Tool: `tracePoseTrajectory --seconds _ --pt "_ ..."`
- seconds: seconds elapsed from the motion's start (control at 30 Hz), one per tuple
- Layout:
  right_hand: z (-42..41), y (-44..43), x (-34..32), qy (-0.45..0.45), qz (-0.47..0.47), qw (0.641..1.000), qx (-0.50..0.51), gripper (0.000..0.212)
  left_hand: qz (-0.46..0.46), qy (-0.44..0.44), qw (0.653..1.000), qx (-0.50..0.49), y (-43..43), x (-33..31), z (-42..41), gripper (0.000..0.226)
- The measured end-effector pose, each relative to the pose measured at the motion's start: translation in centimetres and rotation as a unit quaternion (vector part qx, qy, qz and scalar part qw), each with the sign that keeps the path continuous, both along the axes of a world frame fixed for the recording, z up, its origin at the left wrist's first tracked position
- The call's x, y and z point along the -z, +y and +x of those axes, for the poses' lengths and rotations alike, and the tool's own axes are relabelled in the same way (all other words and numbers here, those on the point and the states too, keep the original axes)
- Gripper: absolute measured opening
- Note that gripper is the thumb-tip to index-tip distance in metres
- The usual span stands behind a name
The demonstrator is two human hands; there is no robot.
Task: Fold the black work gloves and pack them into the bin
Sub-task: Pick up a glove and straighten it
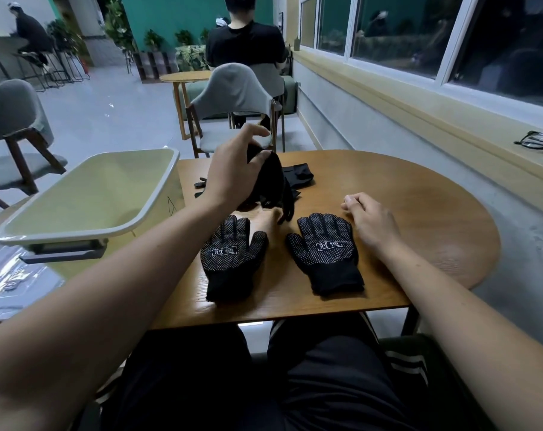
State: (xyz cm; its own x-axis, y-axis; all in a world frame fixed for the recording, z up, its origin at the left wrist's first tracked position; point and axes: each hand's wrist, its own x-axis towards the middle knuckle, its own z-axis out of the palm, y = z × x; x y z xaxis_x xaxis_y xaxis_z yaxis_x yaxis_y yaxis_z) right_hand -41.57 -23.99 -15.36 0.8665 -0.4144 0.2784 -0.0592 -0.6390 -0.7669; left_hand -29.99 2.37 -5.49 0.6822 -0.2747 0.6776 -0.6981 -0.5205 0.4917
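Two black dotted work gloves lie flat, palm up, side by side on the wooden table (419,213): the left glove (232,256) and the right glove (326,253). Beyond them my left hand (236,172) grips a bunch of black gloves (271,181), lifted off a small pile (298,175) of more gloves. My right hand (369,219) rests on the table just right of the right glove, fingers loosely curled, holding nothing. The pale green bin (89,197) stands at the table's left, with nothing visible inside.
A clear plastic bag (12,284) lies at the near left under the bin's handle. Grey chairs (232,98) stand beyond the table, and a person sits with their back turned. Glasses (540,141) lie on the window ledge to the right.
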Motion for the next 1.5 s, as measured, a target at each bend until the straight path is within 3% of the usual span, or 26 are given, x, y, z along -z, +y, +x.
tracePoseTrajectory --seconds 0.2,0.3,0.5,0.7,0.83,0.97,1.1,1.2,1.5 --pt "-0.1 -0.1 0.0 -0.003 0.021 1.0 -0.005 0.044 -0.071 0.043 0.995 0.054 -0.4 -2.2 -1.6 0.035" --pt "-0.1 0.3 -0.3 -0.014 0.036 0.999 -0.004 0.036 -0.081 0.047 0.993 0.068 -0.6 -3.0 -2.2 0.033" --pt "-0.6 0.2 -0.9 -0.103 0.105 0.989 0.012 0.031 -0.123 0.063 0.984 0.115 -0.8 -3.7 -3.1 0.026" --pt "-2.0 3.7 -5.5 -0.181 0.194 0.959 -0.103 0.037 -0.103 0.078 0.984 0.122 -0.2 -4.1 -3.5 0.019" --pt "-2.2 7.3 -8.7 -0.127 0.298 0.918 -0.227 0.049 -0.081 0.063 0.987 0.126 0.5 -4.5 -4.0 0.017" --pt "-1.5 10.5 -10.2 0.014 0.355 0.88 -0.314 0.061 -0.042 0.015 0.992 0.115 1.4 -5.1 -4.9 0.015" --pt "-0.1 11.9 -10.6 0.119 0.421 0.822 -0.364 0.103 0.027 -0.081 0.991 0.099 2.8 -5.6 -5.5 0.017" --pt "1.1 12.8 -10.5 0.169 0.445 0.787 -0.392 0.119 0.084 -0.129 0.984 0.09 3.7 -5.3 -5.8 0.015" --pt "4.5 15.8 -9.7 0.191 0.535 0.731 -0.377 0.108 0.162 -0.106 0.977 0.094 6.4 -3.2 -6.9 0.021"
